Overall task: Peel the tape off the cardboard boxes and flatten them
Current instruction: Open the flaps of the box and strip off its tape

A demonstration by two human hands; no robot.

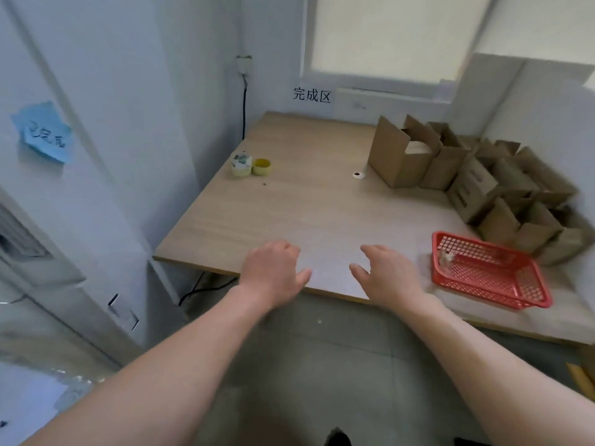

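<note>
My left hand (273, 268) is over the near edge of the tabletop (289, 207), fingers loosely curled, holding nothing. My right hand (389, 278) is beside it at the same edge, fingers spread and relaxed, likewise holding nothing. Whether either palm touches the surface I cannot tell. The cardboard boxes (483, 185) are clustered along the right edge up toward the far right corner, well apart from both hands, flaps standing open; one at the far end shows something pale inside. A red basket (489, 272) sits at the near edge just right of my right hand, with a small pale scrap in it. Two yellow round items (251, 165) sit touching near the left edge.
</note>
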